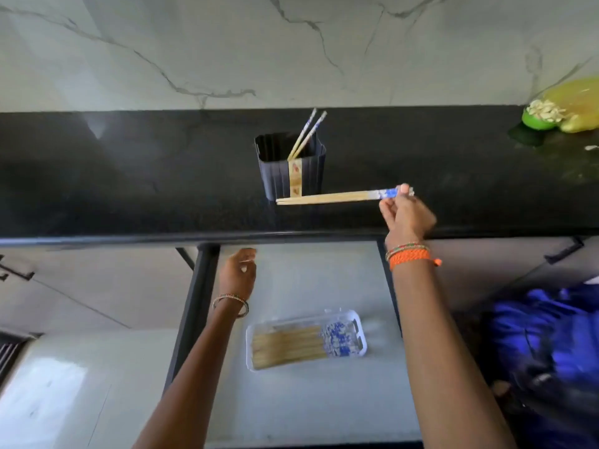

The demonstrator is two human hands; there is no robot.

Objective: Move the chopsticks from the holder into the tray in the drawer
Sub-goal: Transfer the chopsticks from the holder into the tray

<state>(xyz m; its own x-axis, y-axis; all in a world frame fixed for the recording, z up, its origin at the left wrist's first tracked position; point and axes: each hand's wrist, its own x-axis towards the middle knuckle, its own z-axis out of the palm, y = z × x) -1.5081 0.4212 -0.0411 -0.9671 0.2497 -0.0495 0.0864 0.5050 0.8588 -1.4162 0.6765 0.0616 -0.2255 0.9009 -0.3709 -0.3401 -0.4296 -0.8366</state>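
Observation:
A dark ribbed holder (pixel 285 176) stands on the black counter with two blue-topped chopsticks (pixel 306 134) leaning in it. My right hand (pixel 405 215) pinches the blue ends of a pair of chopsticks (pixel 327 198), held level just in front of the holder, above the counter. Below, the drawer (pixel 308 409) is pulled out. A clear plastic tray (pixel 359 322) lies in it with several chopsticks (pixel 288 346) side by side. My left hand (pixel 238 273) hovers at the back left of the drawer, fingers loosely curled and holding nothing.
The black counter (pixel 129 189) runs across the view with a marble wall behind. A yellow bag and a green bowl of pale seeds (pixel 541 115) sit at the far right. Blue fabric (pixel 551 335) lies right of the drawer. Closed drawer fronts flank both sides.

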